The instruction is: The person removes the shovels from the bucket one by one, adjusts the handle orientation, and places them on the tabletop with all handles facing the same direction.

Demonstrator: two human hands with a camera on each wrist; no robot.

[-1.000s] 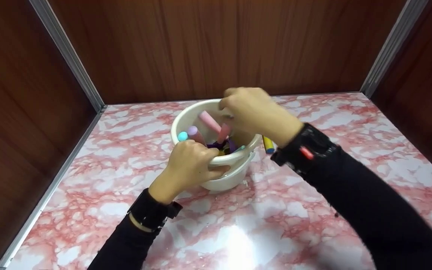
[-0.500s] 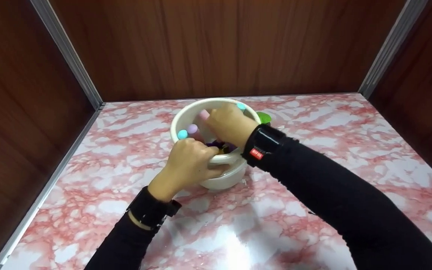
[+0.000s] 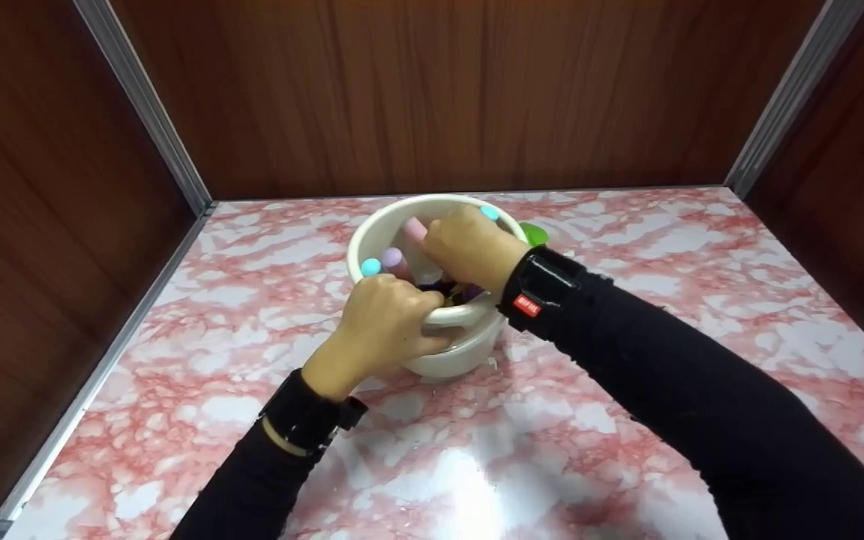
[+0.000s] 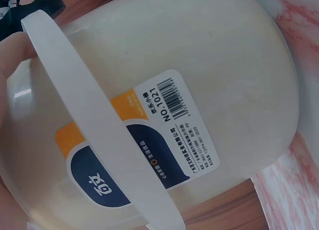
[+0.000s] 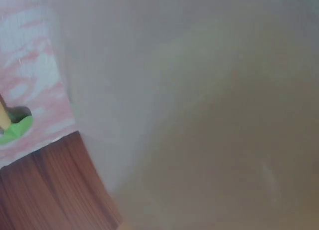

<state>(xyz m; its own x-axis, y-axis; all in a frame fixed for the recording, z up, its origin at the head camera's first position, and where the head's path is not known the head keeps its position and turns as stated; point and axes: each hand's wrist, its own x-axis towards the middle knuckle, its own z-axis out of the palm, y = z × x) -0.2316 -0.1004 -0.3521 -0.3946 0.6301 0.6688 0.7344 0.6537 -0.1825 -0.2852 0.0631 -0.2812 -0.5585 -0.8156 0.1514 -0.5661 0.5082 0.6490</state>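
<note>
A cream plastic bucket (image 3: pixel 458 361) stands on the table in the head view. My left hand (image 3: pixel 383 319) grips its near rim, fingers over the edge and thumb below. In the left wrist view the bucket's white handle (image 4: pixel 97 108) hangs across a printed label (image 4: pixel 174 125). My right hand (image 3: pixel 469 240) reaches down inside; the fingertips are hidden, so I cannot tell what they hold. Around it poke up a pink stick (image 3: pixel 415 228), a lilac stick (image 3: pixel 393 259) and turquoise tips (image 3: pixel 370 267). Something dark purple (image 3: pixel 436 287) lies deeper in.
Behind the bucket's right side a green object (image 3: pixel 534 234) lies on the pink marbled table (image 3: pixel 214 345). Wood-grain panels (image 3: pixel 469 97) enclose the back and both sides, with metal strips at the corners. The bucket's pale wall (image 5: pixel 199 90) fills most of the right wrist view.
My right hand has lowered from over the right rim into the bucket. A turquoise tip now shows at the far right rim, and the green object has come into view. The left hand keeps its hold.
</note>
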